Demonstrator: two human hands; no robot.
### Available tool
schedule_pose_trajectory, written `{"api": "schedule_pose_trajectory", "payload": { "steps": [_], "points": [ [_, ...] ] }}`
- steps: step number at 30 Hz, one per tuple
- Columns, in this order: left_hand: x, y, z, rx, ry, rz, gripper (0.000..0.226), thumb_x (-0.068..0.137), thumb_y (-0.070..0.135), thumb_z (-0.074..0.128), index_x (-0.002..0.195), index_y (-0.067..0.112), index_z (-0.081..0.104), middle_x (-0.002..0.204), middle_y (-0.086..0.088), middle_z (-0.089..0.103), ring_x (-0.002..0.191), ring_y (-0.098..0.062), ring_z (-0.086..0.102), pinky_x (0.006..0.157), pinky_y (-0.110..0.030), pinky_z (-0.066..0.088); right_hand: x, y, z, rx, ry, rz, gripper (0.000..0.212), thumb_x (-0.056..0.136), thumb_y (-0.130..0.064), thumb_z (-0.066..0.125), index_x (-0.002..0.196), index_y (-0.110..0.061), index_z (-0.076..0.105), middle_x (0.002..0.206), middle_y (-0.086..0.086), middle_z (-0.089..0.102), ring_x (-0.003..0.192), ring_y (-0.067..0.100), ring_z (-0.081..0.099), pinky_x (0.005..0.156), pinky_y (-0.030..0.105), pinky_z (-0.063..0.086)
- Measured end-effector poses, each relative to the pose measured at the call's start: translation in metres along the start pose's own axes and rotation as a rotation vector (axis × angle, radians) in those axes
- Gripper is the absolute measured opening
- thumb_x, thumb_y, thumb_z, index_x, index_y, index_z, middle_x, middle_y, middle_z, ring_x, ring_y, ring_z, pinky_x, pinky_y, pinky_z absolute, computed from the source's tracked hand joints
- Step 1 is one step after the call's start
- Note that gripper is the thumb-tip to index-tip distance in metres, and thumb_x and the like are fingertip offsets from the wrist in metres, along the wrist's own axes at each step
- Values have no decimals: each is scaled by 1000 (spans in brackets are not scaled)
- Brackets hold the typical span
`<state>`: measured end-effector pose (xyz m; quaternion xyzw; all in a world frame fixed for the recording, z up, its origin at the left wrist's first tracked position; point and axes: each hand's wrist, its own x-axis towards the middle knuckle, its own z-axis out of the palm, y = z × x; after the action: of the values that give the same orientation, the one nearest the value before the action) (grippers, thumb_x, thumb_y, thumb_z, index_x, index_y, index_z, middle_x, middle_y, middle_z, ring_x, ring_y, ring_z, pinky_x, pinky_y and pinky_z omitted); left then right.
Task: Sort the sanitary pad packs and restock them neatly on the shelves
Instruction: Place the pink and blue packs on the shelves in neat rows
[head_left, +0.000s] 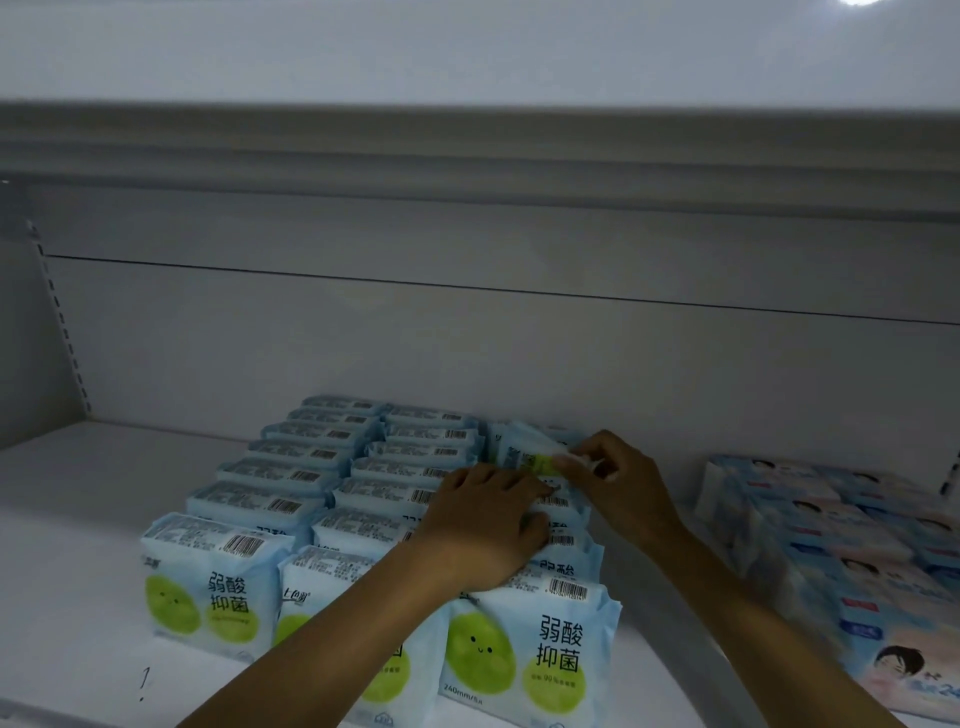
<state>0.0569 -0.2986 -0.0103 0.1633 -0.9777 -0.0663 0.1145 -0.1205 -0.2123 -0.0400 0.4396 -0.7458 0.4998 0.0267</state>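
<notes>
Head view. Desk: Which hand has the tilted pack (519, 444)?
Field: The right hand (618, 478), fingertips pinching its top edge. The pack leans at the back of the right-hand row (524, 649) on the shelf (78, 545), long edge left to right, just beyond the left hand (483, 525).
Desk: And the left?
Field: Fingers curled onto that row; whether they grip a pack, cannot tell. Pale blue wrapper, green spots, barcode uppermost.
</notes>
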Motion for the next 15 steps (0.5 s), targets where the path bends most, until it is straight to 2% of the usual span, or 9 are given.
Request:
{"api": "schedule_pose_trajectory", "payload": {
  "steps": [1,3,6,8,9,10,11,13,15],
  "points": [
    [0,0,0,-1,3,2,44,101,39,31,144,32,34,149,7,36,136,-16,27,111,-32,15,1,0,-2,-26,6,16,31,75,-53,73,79,-27,58,75,-3,65,64,15,60,57,32,50],
    [0,0,0,-11,3,-1,43,101,39,31,143,32,35,148,7,37,135,-17,28,110,-33,16,4,0,-7,64,-1,95,28,76,-33,79,82,-20,55,80,3,64,66,18,62,55,31,50],
    [-1,0,-1,-3,10,3,42,101,38,31,142,30,37,147,6,38,135,-16,28,111,-32,15,0,12,-9,398,54,283,22,86,-15,70,103,-17,57,104,16,65,84,30,68,64,39,58],
    [-2,0,0,-6,12,4,42,102,38,30,142,29,37,147,6,38,135,-16,27,111,-32,15,-10,21,-10,580,94,421,17,89,-5,63,104,-12,58,111,22,64,94,35,66,75,45,57],
    [-2,0,0,-9,16,6,42,102,37,30,142,29,37,147,6,38,135,-16,27,112,-31,15,-15,25,-10,570,59,444,16,88,-1,62,101,-11,60,112,22,65,98,35,65,81,48,55],
    [-1,0,0,-15,18,10,42,102,37,31,142,29,37,147,6,38,136,-16,27,112,-31,15,-19,29,-11,450,-23,430,17,87,1,63,98,-11,62,113,18,66,100,30,64,88,47,53],
    [-1,0,0,-24,20,12,42,102,37,31,142,29,37,148,7,38,136,-16,27,112,-31,14,-24,32,-9,273,-121,391,17,86,0,64,98,-12,64,114,9,66,102,23,62,92,41,49],
    [0,0,1,-32,24,13,42,101,37,31,143,30,37,149,9,37,137,-15,26,113,-31,13,-32,31,-1,10,-143,345,19,88,-5,63,104,-13,65,113,-3,64,103,14,58,91,29,44],
    [1,-1,2,-28,18,5,43,102,38,30,144,31,35,150,10,35,139,-14,25,114,-31,13,-37,25,10,113,-77,332,17,89,-2,61,97,-14,69,99,-3,72,92,16,66,86,33,54]
  ]
}}
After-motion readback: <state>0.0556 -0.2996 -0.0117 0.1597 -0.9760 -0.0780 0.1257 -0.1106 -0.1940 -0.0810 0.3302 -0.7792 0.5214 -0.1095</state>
